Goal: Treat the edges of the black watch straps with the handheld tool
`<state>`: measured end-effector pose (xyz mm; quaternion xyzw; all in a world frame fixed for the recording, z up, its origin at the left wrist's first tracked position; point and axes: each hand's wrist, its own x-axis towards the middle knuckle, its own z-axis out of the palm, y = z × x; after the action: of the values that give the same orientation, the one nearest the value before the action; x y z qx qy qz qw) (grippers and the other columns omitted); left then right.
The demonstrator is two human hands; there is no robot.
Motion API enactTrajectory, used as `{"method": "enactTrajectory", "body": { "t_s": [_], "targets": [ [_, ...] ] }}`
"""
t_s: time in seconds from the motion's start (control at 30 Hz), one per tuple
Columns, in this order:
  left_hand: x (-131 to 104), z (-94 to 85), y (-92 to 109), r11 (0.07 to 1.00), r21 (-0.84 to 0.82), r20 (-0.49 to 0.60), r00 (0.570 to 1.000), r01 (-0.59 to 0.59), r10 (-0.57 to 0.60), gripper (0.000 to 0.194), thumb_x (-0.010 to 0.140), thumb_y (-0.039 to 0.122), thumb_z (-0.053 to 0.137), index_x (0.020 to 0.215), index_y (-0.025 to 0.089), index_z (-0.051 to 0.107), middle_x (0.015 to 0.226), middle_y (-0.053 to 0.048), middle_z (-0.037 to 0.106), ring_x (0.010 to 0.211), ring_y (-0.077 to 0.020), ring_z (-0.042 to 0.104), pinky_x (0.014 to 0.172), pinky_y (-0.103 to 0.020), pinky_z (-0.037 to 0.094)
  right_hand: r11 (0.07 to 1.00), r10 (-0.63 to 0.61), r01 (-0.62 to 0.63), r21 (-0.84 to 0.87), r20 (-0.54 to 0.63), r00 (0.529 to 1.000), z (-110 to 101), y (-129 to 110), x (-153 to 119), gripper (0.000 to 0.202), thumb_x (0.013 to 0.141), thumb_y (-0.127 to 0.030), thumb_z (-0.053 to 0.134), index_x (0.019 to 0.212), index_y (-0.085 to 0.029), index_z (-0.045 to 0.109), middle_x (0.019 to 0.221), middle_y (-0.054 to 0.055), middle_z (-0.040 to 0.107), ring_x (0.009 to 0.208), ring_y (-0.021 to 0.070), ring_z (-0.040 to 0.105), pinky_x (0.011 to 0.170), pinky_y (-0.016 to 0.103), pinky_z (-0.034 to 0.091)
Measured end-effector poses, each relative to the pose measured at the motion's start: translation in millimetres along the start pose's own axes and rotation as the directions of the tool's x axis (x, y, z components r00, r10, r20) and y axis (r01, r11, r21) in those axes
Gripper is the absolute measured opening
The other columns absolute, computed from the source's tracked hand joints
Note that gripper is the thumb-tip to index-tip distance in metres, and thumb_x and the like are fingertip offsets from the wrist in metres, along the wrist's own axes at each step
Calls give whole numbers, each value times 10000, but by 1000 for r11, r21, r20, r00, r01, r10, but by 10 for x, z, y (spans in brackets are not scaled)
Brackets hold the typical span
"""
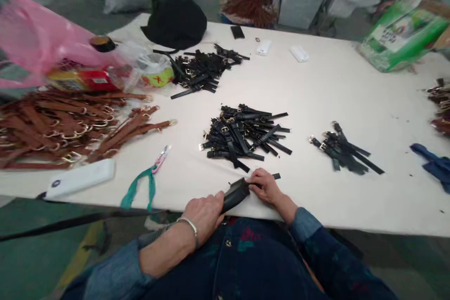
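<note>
Fingers of the left hand are wrapped around a black handheld tool, on the wearer's side of the central pile of black straps. A pale bracelet circles that wrist. Just beyond the tool's tip, and also on the near side of the central pile, the right hand has its thumb and fingers closed on a slim black strap; one end of it pokes out past the knuckles, over the white tabletop. The strap's other end seems to meet the tool's tip, but the fingers cover much of it and I cannot tell whether the two touch.

Right of the central pile lies a smaller group of black straps with buckles, and farther right a blue cloth. Beyond the central pile and to its left is another black heap, with a black cap behind it. Left of the central pile spreads a mass of brown straps with metal rings and buckles. Between that mass and the table's near edge sits a white device; nearer the central pile lie pink-handled snips tied with green ribbon. A green bag stands beyond the central pile, far right.
</note>
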<state>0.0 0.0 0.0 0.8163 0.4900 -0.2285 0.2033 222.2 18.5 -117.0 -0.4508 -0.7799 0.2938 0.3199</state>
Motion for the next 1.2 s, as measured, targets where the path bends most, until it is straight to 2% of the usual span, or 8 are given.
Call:
{"method": "enactTrajectory", "body": {
  "t_s": [0.2, 0.33, 0.47, 0.57, 0.8, 1.0, 1.2],
  "targets": [
    [-67, 114, -90, 1000, -10, 6, 1000, -2, 2, 312, 795, 364, 315, 1035, 197, 426, 862, -82, 615, 739, -274, 616, 606, -408, 468, 1000, 6, -6, -5, 3, 1000, 7, 7, -11, 136, 746, -190, 565, 848, -202, 654, 766, 44, 553, 747, 165, 481, 673, 304, 399],
    [-103, 63, -112, 1000, 16, 10, 1000, -5, 5, 290, 789, 373, 328, 994, 203, 443, 820, -76, 619, 717, -287, 619, 590, -421, 466, 1000, 25, -25, -3, -2, 1000, 5, -17, -9, 143, 748, -176, 556, 844, -208, 657, 759, 41, 553, 747, 165, 481, 671, 301, 398],
    [-60, 10, -28, 1000, 23, 8, 1000, -12, 12, 261, 779, 340, 353, 981, 203, 444, 818, -76, 620, 729, -282, 621, 601, -417, 465, 999, 48, -48, 6, -10, 999, 6, -16, -9, 143, 741, -166, 564, 837, -209, 661, 756, 38, 555, 751, 161, 483, 676, 294, 396],
    [-38, 19, 11, 1000, 10, 17, 1000, -4, 4, 263, 788, 342, 336, 990, 207, 437, 836, -78, 620, 739, -273, 621, 608, -412, 464, 998, 62, -62, 16, -7, 998, 4, -7, -7, 142, 735, -169, 574, 837, -213, 662, 756, 35, 557, 752, 161, 486, 673, 290, 396],
    [-124, 25, -67, 1000, 7, 58, 998, 21, -21, 318, 796, 411, 313, 1005, 205, 436, 829, -79, 626, 747, -285, 617, 614, -417, 460, 998, 61, -61, 18, -9, 998, 3, -4, -5, 134, 732, -167, 576, 827, -210, 661, 754, 33, 560, 759, 163, 491, 675, 290, 397],
    [-38, 28, 28, 1000, -2, 45, 999, 26, -26, 302, 794, 395, 323, 1005, 207, 430, 845, -74, 621, 748, -254, 616, 621, -372, 455, 997, 72, -71, 21, -12, 997, 9, 16, 2, 133, 732, -173, 577, 830, -209, 660, 761, 34, 565, 756, 158, 496, 677, 287, 399],
    [-97, 54, -46, 999, -17, 40, 999, 30, -29, 318, 801, 425, 307, 1000, 210, 429, 834, -67, 629, 746, -254, 617, 619, -373, 456, 996, 84, -84, 33, -23, 996, 15, 13, 6, 135, 722, -159, 583, 817, -214, 662, 750, 25, 564, 747, 154, 501, 675, 282, 397]
  ]
}}
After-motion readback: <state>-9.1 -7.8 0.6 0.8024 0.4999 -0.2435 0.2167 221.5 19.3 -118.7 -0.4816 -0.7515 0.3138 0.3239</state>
